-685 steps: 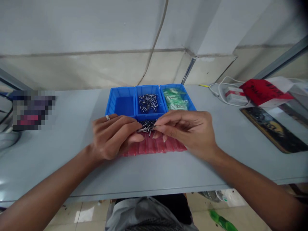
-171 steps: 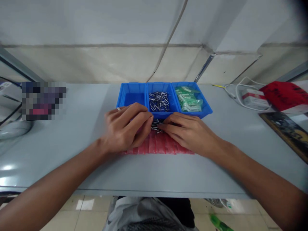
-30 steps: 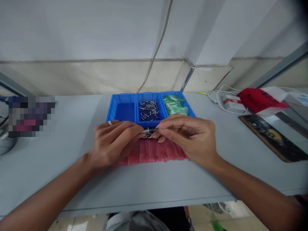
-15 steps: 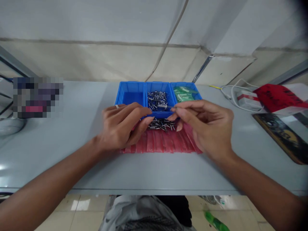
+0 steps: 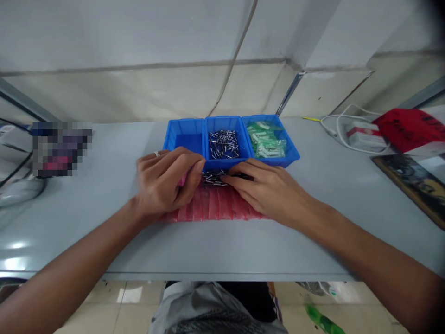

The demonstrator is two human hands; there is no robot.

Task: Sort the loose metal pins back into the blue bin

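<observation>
Smooth grey tabletop (image 5: 215,250) runs across my remote view, and close to its front edge I see a strip of pleated, translucent red plastic (image 5: 215,204). On its far part lies a loose pile of small, slim metal pins (image 5: 212,179), just in front of the blue bins and between the two hands.

From my distant seat I read the left hand (image 5: 163,181) as curled, thumb and forefinger drawn together at the tips; something pink shows inside the curl, but I can't tell whether it is gripped. The right hand (image 5: 271,190) bends palm-down over the right side of the pile, thumb and forefinger slightly apart among the pins. Whether one is caught between them I can't make out.

For clean work at the pile, I'd judge a light pinch by the fingertips best, taking a pin by its middle and lifting it clear before turning it. Raking hard could tangle the pins or scatter them off the plastic, and a low wrist hides the pile from me.

Just beyond, the middle blue plastic bin (image 5: 224,163) holds more pins. Left of it is another blue plastic bin (image 5: 186,122); on the right, a third blue plastic bin (image 5: 295,157) carries green-and-clear packets (image 5: 266,141). Farther right sit a white-and-red box (image 5: 365,134) and a red sheet with black writing (image 5: 410,129), and behind everything rises the pale wall (image 5: 121,37)
</observation>
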